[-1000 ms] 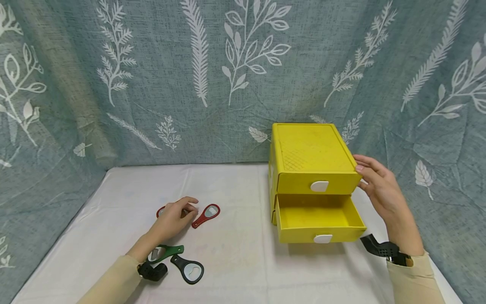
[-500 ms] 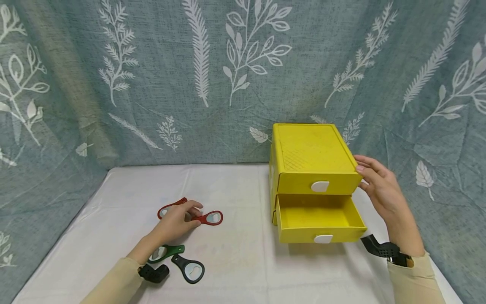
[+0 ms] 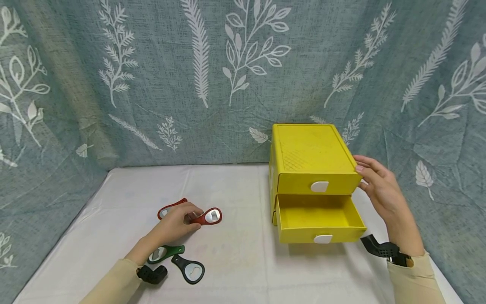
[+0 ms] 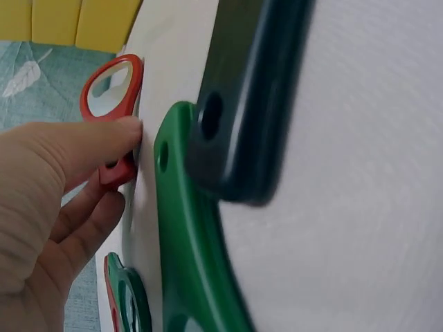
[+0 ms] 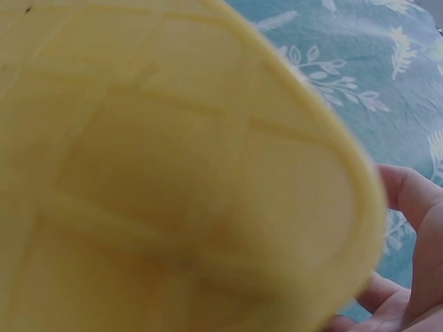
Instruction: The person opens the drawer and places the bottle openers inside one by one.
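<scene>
My left hand (image 3: 175,221) pinches the handle end of a red bottle opener (image 3: 213,216) between thumb and fingers. The left wrist view shows the thumb (image 4: 104,142) over that handle, the round metal end pointing away. A second red bottle opener (image 3: 165,211) lies partly hidden behind this hand. Nearer the wrist are a green bottle opener (image 3: 172,250) and a black bottle opener (image 3: 193,271). My right hand (image 3: 383,190) rests its fingers against the right side of a yellow drawer cabinet (image 3: 315,147), near the top edge.
The cabinet's lower drawer (image 3: 322,234) is pulled out, with nothing seen inside; its upper drawer (image 3: 296,183) is pushed in. A white cloth (image 3: 235,253) covers the table. Behind it hangs a blue-green leaf-patterned curtain (image 3: 212,126).
My left hand has moved slightly right and taken hold of the red bottle opener, which has swung from slanted to nearly level across the view. The right hand and cabinet have stayed put.
</scene>
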The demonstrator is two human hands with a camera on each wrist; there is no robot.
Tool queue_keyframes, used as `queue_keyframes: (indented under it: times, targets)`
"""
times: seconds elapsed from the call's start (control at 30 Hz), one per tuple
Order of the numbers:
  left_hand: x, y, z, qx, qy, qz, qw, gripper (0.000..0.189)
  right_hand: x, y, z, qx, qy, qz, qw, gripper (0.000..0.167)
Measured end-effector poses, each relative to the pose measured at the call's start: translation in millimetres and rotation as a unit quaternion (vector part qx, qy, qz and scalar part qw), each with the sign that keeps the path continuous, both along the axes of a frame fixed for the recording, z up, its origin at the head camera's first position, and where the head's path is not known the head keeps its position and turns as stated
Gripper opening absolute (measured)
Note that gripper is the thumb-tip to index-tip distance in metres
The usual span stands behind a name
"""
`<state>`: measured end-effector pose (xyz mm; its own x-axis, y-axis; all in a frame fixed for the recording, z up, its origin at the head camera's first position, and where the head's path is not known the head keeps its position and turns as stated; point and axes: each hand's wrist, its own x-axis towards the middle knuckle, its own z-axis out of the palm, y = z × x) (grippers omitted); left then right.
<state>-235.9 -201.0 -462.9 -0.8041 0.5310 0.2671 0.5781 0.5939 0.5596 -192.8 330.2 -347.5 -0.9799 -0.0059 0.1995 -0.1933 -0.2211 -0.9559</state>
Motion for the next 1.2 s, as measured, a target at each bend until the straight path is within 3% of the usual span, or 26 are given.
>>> queue_keyframes:
  times: [0.47, 0.9, 1.2]
  targets:
    - [-1.5, -0.3, -0.1, -0.019, 0.006, -0.037, 0.9991, 0.030, 0.1, -1.0, 0.8, 0.000, -0.003, -0.003, 1.0000, 0.035]
    - [0.4, 3.8, 3.6, 0.001, 0.048, -0.014, 0.9987, 0.024, 0.5, -1.2, 1.7, 0.004, -0.003, -0.006, 1.0000, 0.035]
    - [3.5, 6.9, 8.2, 0.024, 0.113, -0.003, 0.9933, 0.022, -0.1, -1.0, 1.7, 0.004, -0.007, -0.005, 0.9999, 0.035]
